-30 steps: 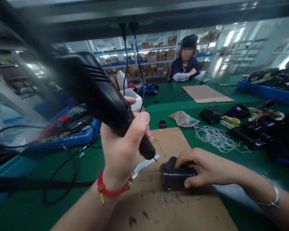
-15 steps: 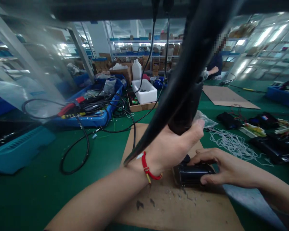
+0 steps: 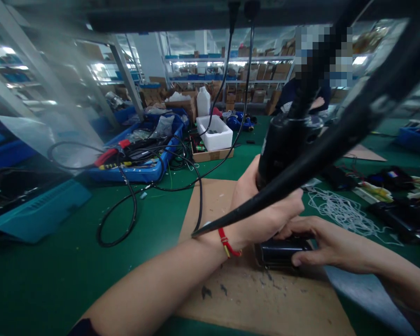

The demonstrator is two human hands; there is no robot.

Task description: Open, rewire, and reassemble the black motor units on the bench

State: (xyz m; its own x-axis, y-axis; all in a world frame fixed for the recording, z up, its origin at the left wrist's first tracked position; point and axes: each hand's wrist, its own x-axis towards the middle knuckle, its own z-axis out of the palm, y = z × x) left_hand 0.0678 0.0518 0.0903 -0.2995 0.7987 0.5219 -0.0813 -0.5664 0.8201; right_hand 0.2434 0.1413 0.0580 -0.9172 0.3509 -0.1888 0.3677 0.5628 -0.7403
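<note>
My left hand [image 3: 266, 212], with a red cord bracelet at the wrist, is wrapped round a black electric screwdriver [image 3: 278, 147] with a thick cable. The tool leans a little, and its lower end is hidden behind the hand. Below it lies a shiny black plastic case [image 3: 282, 252] on a cardboard sheet [image 3: 238, 298]. My right hand [image 3: 318, 240] grips the case from the right, thumb on the near side and fingers over the top. The two hands nearly meet; the left hides part of the right fingers.
A blue bin [image 3: 129, 173] with cables and tools stands at left, near a teal tray [image 3: 38, 210]. A white foam box [image 3: 217, 140] sits behind the cardboard. White string [image 3: 339, 212] and black cases [image 3: 399, 217] lie at right. A person [image 3: 320, 100] is across the table.
My left hand has shifted right with the screwdriver, which now stands closer to my right hand. The thick cable has swung to the right. My right hand still holds the case.
</note>
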